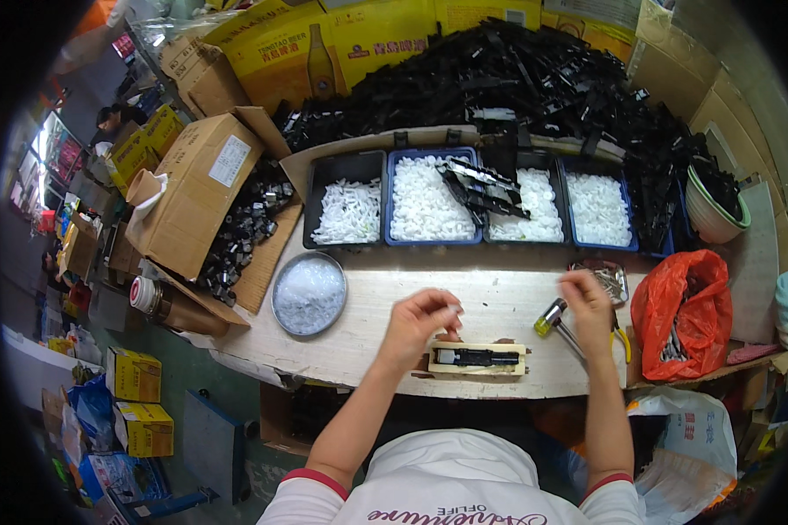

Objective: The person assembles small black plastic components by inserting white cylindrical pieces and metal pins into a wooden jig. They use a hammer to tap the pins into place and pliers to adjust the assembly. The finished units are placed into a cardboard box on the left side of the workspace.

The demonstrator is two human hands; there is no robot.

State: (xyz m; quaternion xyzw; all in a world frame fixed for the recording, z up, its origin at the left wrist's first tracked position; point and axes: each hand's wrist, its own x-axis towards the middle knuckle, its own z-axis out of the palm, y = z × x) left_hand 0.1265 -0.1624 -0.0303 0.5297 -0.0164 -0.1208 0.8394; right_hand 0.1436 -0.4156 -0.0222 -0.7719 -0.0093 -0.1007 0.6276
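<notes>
My left hand [422, 325] hovers just above the left end of a cream-coloured block fixture [517, 360], its fingers pinched together. A small whitish bit shows at its fingertips, too small to name. In the fixture lies a long black part [486, 357] with a white piece at its left end. My right hand [590, 308] is raised at the right, fingers curled together; whether they hold anything is hidden. Beside it lie a tool with a yellow handle [545, 325] and a yellow-handled tool [622, 343], partly covered by my right forearm. Behind it sits a small tray of metal pieces [617, 278].
Bins of small white parts [429, 201] line the back, black strips lying across the middle ones. Black parts [499, 79] are heaped behind. A round metal dish [310, 294] stands left, near a cardboard box [197, 188]; a red plastic bag [687, 306] stands right.
</notes>
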